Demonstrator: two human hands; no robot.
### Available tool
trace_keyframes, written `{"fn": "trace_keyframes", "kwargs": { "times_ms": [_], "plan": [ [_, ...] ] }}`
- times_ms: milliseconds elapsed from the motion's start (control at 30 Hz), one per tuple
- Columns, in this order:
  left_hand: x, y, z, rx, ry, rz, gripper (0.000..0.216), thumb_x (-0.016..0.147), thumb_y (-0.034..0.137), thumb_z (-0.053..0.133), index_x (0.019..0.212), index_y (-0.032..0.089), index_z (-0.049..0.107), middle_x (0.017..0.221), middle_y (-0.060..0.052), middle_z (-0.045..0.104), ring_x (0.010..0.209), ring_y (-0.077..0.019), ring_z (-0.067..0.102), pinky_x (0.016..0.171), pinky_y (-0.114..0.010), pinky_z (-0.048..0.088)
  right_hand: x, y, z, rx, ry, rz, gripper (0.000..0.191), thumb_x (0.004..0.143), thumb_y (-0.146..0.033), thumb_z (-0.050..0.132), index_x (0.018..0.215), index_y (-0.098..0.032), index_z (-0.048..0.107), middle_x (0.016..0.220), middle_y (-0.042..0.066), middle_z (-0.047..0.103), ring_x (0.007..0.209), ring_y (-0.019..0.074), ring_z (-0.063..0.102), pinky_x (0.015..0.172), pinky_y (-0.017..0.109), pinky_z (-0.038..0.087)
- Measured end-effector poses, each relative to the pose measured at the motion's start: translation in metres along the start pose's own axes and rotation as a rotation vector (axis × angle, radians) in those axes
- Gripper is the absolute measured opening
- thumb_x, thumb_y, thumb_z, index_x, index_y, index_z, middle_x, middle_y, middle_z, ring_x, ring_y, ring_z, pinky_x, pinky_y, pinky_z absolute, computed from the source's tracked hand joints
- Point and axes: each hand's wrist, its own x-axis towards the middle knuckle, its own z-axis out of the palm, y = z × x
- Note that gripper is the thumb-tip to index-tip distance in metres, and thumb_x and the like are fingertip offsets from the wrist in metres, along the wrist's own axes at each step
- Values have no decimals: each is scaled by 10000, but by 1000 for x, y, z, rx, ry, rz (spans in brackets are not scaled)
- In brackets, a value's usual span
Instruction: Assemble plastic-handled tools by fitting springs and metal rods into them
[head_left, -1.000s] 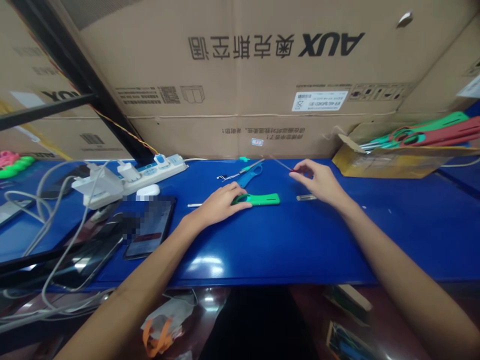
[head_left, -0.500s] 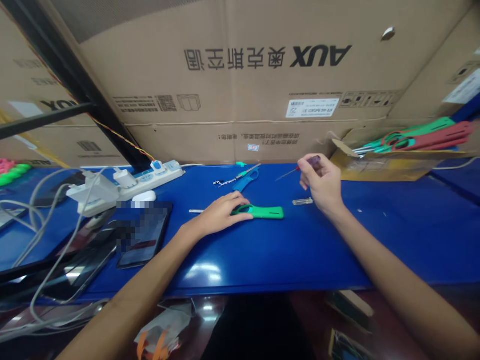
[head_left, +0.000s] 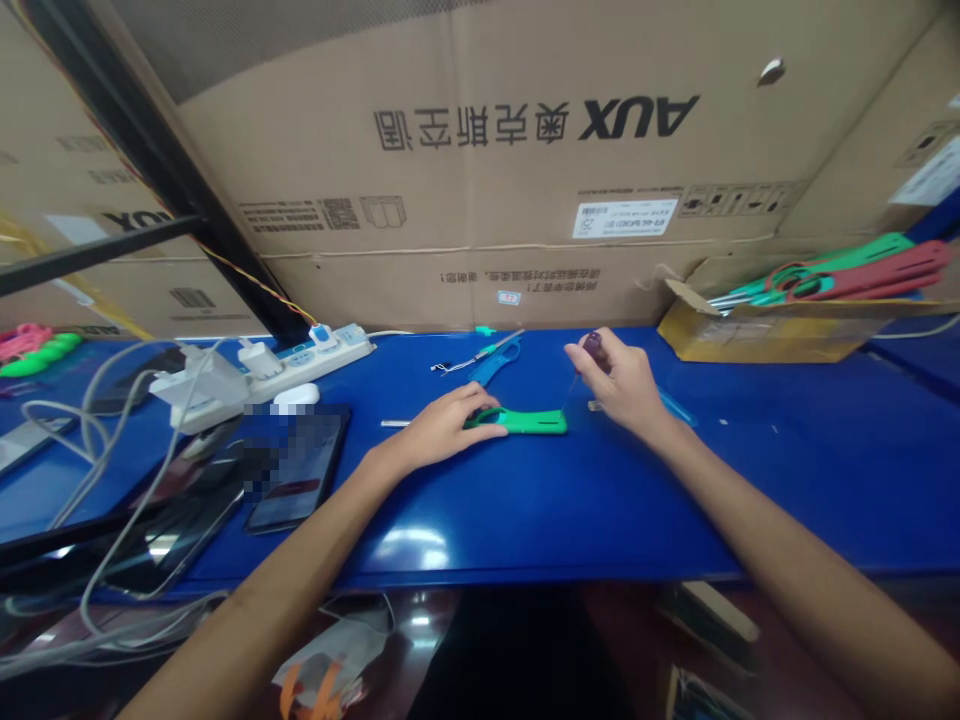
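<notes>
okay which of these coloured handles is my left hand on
The green handle on the blue table, held by your left hand. The blue handle lies farther back; other green and red handles stick out of the cardboard box.

from the green handle [head_left: 532,422], a hand could pass at six o'clock over the bench [head_left: 525,510] between the forearms [head_left: 300,560]. the left hand [head_left: 444,420] blocks nine, the phone [head_left: 307,490] beyond; the right hand [head_left: 621,378] and screwdriver [head_left: 593,343] close two, the yellow-brown box [head_left: 750,342] farther out; the cardboard wall [head_left: 480,210] bars twelve.
</notes>
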Motion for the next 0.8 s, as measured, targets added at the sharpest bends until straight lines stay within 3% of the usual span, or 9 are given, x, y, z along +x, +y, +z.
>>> {"fn": "trace_keyframes", "kwargs": {
  "times_ms": [633, 800],
  "plan": [
    [1, -3, 1, -15, -4, 7, 372, 991, 532, 590, 1162, 213, 672, 1112, -59, 631, 1039, -224, 622, 931, -355, 492, -1, -1, 0, 63, -51, 40, 370, 971, -535, 573, 778, -225, 512, 582, -43, 513, 522, 111, 431, 531, 274, 330],
    [1, -2, 1, -9, -10, 1, 363, 993, 523, 592, 1154, 208, 671, 1110, -57, 630, 1041, -224, 621, 931, -353, 486, 0, -4, -1, 107, -79, 8, 291, 954, -476, 619, 833, -213, 591, 682, -20, 565, 597, 124, 486, 586, 281, 398]
  ]
}}
